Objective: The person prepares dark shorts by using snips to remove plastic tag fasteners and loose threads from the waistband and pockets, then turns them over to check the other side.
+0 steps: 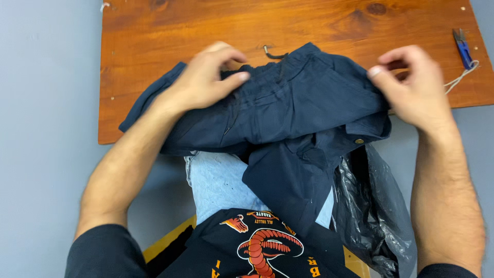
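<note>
Left hand lies palm down at about 10 o'clock, fingers curled and pinching (thumb tip forward). Right hand sits at 2 o'clock, fingers bent inward, forearms bare.

Garment: dark navy, plain, one brass-coloured snap near its right edge. Board: reddish-orange wood, dark knots and grain. Thread snips at the board's right edge: blue handles; attached cord off-white. Floor: pale grey-blue. Jeans: light, faded blue. Plastic bag: glossy black. Shirt: black, red-orange snake print.
</note>
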